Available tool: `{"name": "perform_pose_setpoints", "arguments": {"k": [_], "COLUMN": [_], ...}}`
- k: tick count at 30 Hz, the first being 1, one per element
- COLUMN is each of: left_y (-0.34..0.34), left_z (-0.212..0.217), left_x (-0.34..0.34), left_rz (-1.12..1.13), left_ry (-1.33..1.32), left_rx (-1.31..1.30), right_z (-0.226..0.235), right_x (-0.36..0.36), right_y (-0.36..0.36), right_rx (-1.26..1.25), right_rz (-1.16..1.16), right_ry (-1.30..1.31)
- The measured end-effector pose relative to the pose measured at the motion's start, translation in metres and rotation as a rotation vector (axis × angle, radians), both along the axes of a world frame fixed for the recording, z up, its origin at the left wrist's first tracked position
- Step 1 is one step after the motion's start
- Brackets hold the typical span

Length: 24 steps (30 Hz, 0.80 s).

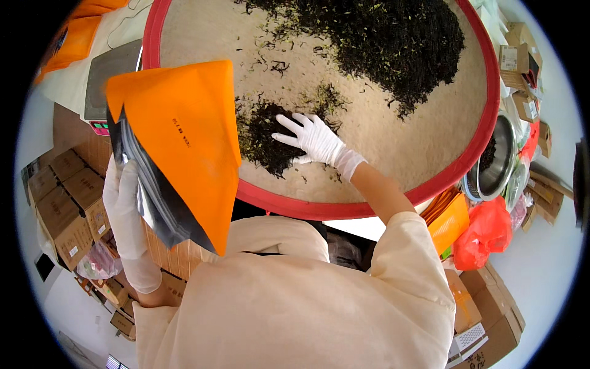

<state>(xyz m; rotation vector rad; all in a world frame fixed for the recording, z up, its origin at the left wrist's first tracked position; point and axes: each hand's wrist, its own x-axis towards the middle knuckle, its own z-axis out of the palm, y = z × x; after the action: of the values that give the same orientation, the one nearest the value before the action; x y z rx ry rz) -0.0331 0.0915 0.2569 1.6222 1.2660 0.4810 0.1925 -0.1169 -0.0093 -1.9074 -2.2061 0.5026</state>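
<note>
My left hand (126,190), in a white glove, grips an orange foil bag (190,123) by its edge. The bag's black and silvery folded side faces the thumb. My right hand (312,140), also gloved in white, lies with fingers spread against a small heap of dark dried leaves, which look like loose tea (264,138). Part of the palm side is hidden against the heap. This heap rests near the front edge of a large round tray (405,141) with a pale lining and red rim. A much larger pile of the same leaves (399,49) covers the tray's far side.
A scale (110,77) stands left of the tray, partly behind the bag. To the right are a metal bowl (496,161), more orange bags (448,218) and a red plastic bag (488,237). Cardboard boxes (64,197) are stacked at the left, others at the right.
</note>
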Motion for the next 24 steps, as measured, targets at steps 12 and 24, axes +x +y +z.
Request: {"name": "perform_pose_setpoints", "arguments": {"k": [12,24], "left_y": [-0.006,-0.03], "left_z": [0.003,-0.022], "left_x": [0.044,0.132], "left_rz": [-0.268,-0.687], "left_ry": [0.112,0.593], "left_rx": [0.15,0.696], "right_z": [0.016,0.15], "right_x": [-0.02,0.025], "right_y": [-0.052,-0.049], "right_rx": [0.097,0.436], "right_rz": [-1.001,-1.117], "right_ry": [1.199,2.109]}}
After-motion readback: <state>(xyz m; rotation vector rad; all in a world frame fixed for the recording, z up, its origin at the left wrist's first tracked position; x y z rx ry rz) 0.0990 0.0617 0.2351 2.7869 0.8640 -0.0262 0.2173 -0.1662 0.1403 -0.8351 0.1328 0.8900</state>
